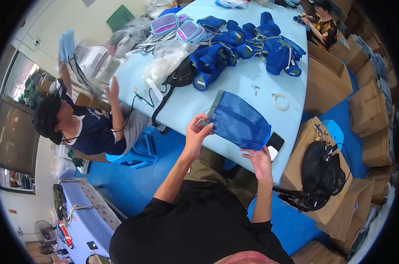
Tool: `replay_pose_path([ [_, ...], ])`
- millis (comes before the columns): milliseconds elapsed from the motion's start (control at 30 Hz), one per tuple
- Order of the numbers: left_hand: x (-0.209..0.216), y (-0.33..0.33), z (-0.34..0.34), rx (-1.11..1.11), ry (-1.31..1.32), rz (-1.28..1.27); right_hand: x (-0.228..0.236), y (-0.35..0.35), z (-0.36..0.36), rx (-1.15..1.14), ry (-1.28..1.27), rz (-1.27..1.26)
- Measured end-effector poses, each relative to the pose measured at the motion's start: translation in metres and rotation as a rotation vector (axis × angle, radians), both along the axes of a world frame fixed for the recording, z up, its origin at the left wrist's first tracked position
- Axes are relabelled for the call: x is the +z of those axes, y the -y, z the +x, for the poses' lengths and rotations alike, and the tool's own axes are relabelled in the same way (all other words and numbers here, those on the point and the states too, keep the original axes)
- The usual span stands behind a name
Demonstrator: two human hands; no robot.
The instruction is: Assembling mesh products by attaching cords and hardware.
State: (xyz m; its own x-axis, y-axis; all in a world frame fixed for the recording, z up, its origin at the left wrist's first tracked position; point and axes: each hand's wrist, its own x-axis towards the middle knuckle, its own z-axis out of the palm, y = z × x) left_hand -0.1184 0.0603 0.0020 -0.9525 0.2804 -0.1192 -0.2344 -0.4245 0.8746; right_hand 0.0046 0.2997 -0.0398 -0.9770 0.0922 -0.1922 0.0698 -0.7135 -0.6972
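A blue mesh drawstring-type pouch (pixel 240 121) with a grey-green band along its left end is stretched out over the near edge of the table. My left hand (pixel 197 135) pinches it at the banded end, between thumb and fingers. At the other end, my right hand (pixel 259 162) grips the rounded lower right corner, its fingertips partly under the fabric. A phone (pixel 275 143) lies on the table just right of that corner. Beyond the pouch are small metal snips (pixel 255 89) and a pale coiled ring of cord or tape (pixel 281 101).
Several similar blue mesh pouches (pixel 278 55) are heaped across the light blue table (pixel 234 81), beside clear plastic bags (pixel 168 61) and lilac-blue pouches (pixel 190 31). A co-worker (pixel 83 119) at left lifts a strapped item; another sits far right. Cardboard boxes (pixel 370 110) and a black backpack (pixel 320 176) stand right.
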Motion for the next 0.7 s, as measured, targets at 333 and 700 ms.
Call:
replay_pose_path([
  [333, -0.035, -0.012, 0.027, -0.1, -0.23, -0.514, 0.041, 0.048, 0.008, -0.396, -0.043, 1.37],
  [700, -0.044, 0.048, 0.018, -0.062, -0.383, -0.895, -0.027, 0.057, -0.032, -0.149, -0.023, 1.681],
])
